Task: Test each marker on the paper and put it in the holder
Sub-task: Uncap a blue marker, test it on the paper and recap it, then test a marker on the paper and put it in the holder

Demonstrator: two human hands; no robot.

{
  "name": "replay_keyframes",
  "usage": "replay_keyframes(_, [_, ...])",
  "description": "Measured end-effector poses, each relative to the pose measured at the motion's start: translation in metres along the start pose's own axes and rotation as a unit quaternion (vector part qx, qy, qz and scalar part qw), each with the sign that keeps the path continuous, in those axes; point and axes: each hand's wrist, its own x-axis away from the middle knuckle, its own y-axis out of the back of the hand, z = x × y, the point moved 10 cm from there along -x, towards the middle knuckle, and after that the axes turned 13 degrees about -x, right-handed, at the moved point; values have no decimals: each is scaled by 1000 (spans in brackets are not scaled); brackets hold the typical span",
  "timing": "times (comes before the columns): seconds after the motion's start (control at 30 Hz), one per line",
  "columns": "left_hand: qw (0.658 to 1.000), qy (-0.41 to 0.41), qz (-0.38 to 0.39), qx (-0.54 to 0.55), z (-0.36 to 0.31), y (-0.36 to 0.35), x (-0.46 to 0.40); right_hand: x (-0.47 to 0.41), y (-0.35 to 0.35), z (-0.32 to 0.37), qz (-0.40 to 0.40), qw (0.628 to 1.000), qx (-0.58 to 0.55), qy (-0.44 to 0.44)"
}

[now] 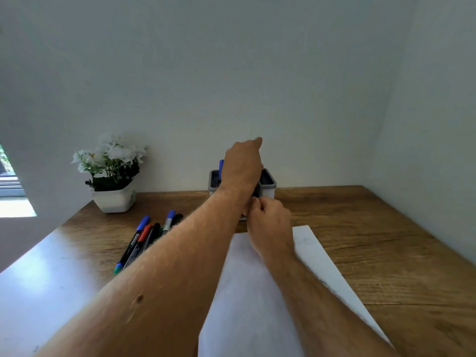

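The holder (269, 188), a white box with a grey rim and dark compartments, stands at the back of the wooden desk (386, 253) against the wall, and a blue marker (221, 170) sticks upright out of its left compartment. The left hand (242, 166) reaches over it, back to the camera, so its grip cannot be told; the right hand (270, 222) is curled at the holder's front, its hold unclear. More markers (146, 238) lie left of the white paper (247, 305).
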Motion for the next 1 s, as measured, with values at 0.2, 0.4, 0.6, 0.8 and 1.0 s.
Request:
replay_keyframes(0.2, [985, 96, -17, 144, 20, 26, 23, 2, -1, 2, 7, 1000, 12, -8])
replay_keyframes(0.4, [980, 125, -49, 147, 47, 57, 68, 6, 2, 8, 11, 1000, 29, 3])
replay_keyframes(0.6, [981, 185, 49, -25, 100, 57, 106, 11, -1, 18, 31, 998, 50, 18])
replay_keyframes(0.8, [955, 206, 147, -156, 118, 40, 116, 9, -3, 18, 35, 997, 60, 28])
replay_keyframes(1.0, [931, 211, 221, -199, 125, 24, 118, 8, -6, 17, 35, 997, 67, 35])
